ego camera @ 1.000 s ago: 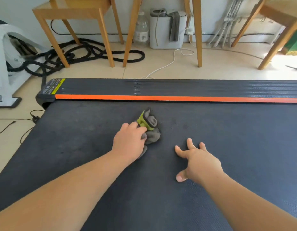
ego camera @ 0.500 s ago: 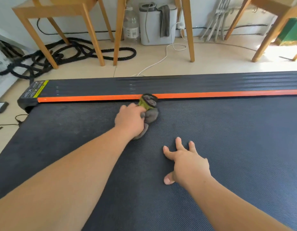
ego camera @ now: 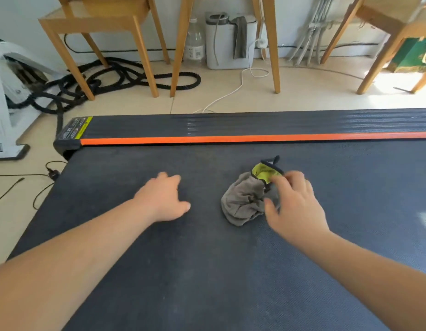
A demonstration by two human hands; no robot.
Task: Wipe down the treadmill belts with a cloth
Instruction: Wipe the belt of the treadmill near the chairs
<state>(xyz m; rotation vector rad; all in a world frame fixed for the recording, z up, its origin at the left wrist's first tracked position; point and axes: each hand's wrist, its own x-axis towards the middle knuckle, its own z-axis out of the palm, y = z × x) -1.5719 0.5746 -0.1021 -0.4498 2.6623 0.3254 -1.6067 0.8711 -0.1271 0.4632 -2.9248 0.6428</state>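
Pinching cloth (ego camera: 243, 204): right fingers (ego camera: 280, 182) | left fingers (ego camera: 168, 185) relaxed | cloth diagonal, yellow end toward rail (ego camera: 231, 139)

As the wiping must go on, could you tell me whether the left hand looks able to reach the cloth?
Probably yes: the cloth lies on the treadmill belt just right of the left hand, only bare belt between them. The right hand touches its other side, though.

A pale floor (ego camera: 302, 91) is lying below a white wall (ego camera: 288, 20). A wooden chair (ego camera: 92, 22) is standing at 11 o'clock. A black rope (ego camera: 126, 75) is curling at 10 o'clock. A white box (ego camera: 224, 48) is sitting at 12 o'clock. Sunlight (ego camera: 393, 96) is shining at 2 o'clock.
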